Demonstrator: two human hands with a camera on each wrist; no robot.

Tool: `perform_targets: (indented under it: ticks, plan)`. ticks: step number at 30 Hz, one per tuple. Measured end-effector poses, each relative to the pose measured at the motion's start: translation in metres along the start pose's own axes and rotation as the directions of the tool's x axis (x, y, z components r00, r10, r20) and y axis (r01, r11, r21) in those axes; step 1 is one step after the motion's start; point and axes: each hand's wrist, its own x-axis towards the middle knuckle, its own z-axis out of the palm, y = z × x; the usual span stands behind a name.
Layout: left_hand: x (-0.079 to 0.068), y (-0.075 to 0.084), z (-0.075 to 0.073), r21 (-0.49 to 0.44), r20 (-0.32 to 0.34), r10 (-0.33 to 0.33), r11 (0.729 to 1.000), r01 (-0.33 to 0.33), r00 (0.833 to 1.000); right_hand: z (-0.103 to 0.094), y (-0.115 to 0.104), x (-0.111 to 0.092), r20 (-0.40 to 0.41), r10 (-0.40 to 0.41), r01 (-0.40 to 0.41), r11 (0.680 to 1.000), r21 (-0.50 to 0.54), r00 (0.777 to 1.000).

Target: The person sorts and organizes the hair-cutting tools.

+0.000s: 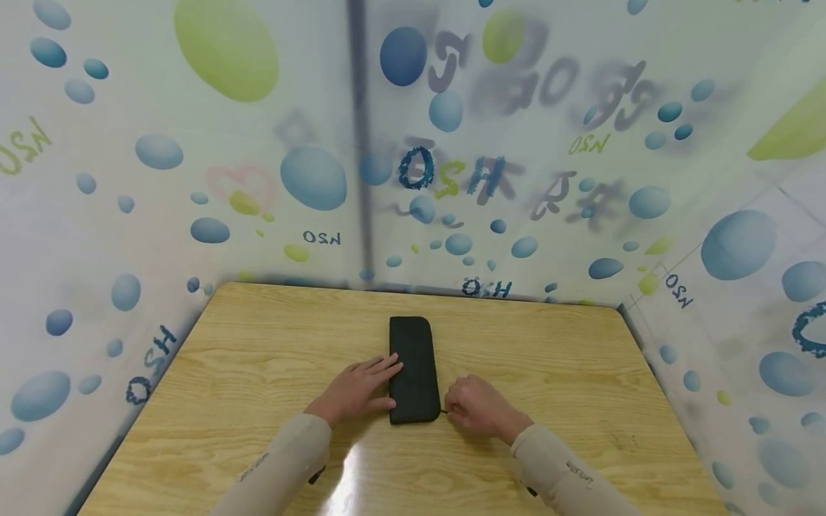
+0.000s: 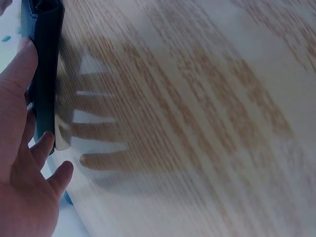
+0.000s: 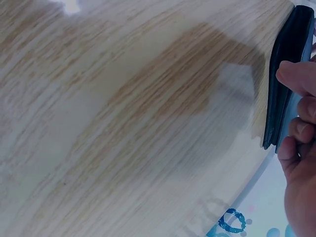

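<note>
A long black zip case (image 1: 416, 369), like a wallet, lies flat with one short end toward me. My left hand (image 1: 358, 390) rests on its left edge, fingers outstretched over the top and thumb near the lower corner. At the lower right corner, my right hand (image 1: 479, 406) has curled fingers and pinches a small dark zipper pull (image 1: 443, 411). The left wrist view shows the side of the case (image 2: 45, 74) along the left fingers. In the right wrist view the case's edge (image 3: 284, 59) stands beside the thumb; the pull itself is hidden there.
A wood-grain table (image 1: 258, 344) carries the case, with a bright light reflection near its front. Pale walls (image 1: 323, 93) printed with blue and green drops enclose its back and sides.
</note>
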Motion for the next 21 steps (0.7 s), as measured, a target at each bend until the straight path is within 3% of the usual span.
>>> perform_targets:
  ticks: [5, 21]
  plan:
    - [0.001, -0.002, 0.003, 0.015, -0.005, -0.001, 1.0, 0.001, 1.0, 0.001, -0.004, -0.001, -0.002, -0.035, 0.035, 0.999, 0.025, 0.999]
    - [0.0, 0.0, 0.002, 0.021, -0.011, 0.011, 1.0, -0.011, 1.0, 0.007, -0.016, 0.005, 0.07, -0.03, 0.027, 0.999, 0.044, 0.997]
